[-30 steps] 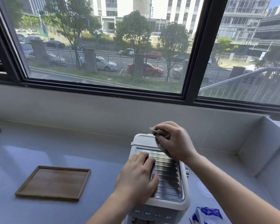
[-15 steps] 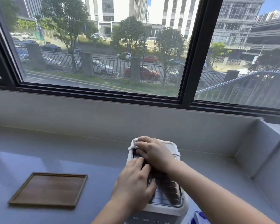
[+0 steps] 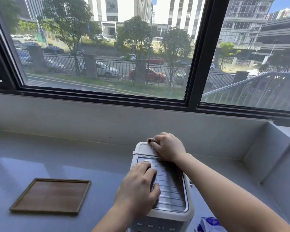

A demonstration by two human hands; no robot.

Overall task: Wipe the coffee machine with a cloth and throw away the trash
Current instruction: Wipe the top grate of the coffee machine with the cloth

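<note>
One white boxy coffee machine (image 3: 172, 216) with a ribbed metal top stands on the grey surface (image 3: 57, 156), its long axis running straight away from the person. At its far end the right hand (image 3: 168, 146) has its grip curled over the one small brown-grey cloth (image 3: 150, 140), so the ribbed plate lies nearward of it. The left hand (image 3: 137, 186) rests on the plate's near-left part, holding nothing. Also in view are one flat wooden tray (image 3: 50, 195) and one blue-and-white packet (image 3: 209, 223), perhaps the trash.
</note>
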